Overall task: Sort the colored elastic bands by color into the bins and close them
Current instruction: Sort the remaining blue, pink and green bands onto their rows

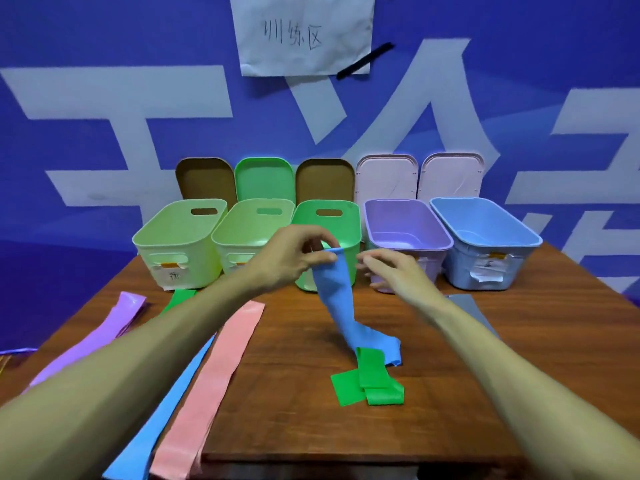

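**Blue band lifted by one end, bins open**

At the lower left of the frame a pink band (207, 375) and a flat blue band (162, 414) lie on the table (298, 427). At lower centre sits a folded green band (369, 388), with the tail of the blue band (337, 306) resting against it.

That blue band rises from there to mid-frame, in front of a green bin (346, 216). It looks thin, limp and light, probably stretchy. It will drape and drag, so it is best taken at an end or gathered up.

The left hand (287, 254) pinches its top edge, fingers (327, 258) clamped together on it. Just to the right, the right hand (394, 271) holds nothing and its fingers (370, 263) are loosely apart. Whether they touch the band cannot be told.

Farther back at the right, the blue bin (485, 223) stands open, likely the goal. Lids (450, 174) lean behind.
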Available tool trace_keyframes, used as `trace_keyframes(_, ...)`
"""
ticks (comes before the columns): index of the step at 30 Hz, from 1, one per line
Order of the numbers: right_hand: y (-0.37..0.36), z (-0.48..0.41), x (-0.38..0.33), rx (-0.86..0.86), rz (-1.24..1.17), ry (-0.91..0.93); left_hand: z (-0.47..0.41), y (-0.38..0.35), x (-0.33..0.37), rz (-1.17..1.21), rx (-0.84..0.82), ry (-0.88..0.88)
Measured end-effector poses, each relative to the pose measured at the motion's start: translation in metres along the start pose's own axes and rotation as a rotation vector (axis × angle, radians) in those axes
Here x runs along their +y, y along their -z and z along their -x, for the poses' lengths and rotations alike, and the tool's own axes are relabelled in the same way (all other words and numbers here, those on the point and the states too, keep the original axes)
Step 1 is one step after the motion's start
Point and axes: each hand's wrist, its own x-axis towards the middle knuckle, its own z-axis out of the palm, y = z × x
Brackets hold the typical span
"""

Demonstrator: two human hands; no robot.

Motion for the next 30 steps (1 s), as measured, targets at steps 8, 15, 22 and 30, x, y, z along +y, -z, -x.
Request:
trace_keyframes(8,-0.015,0.016,-0.102,-0.109,-0.052,0.262,0.007,0.047,0.050,0.379,0.326,0.018)
trace_keyframes(15,-0.036,0.018,-0.149,-0.029,-0.048,0.341,0.028,0.058,0.055,0.691,0.453,0.148)
trace_keyframes(22,-0.059,0.018,-0.165,0.075,-0.219,0.302,0.079,0.017,0.020,0.774,0.128,0.205)
trace_keyframes(30,-0.085,0.012,-0.164,0.124,-0.429,0.154,0.124,0.001,-0.018,0.576,0.011,0.348)
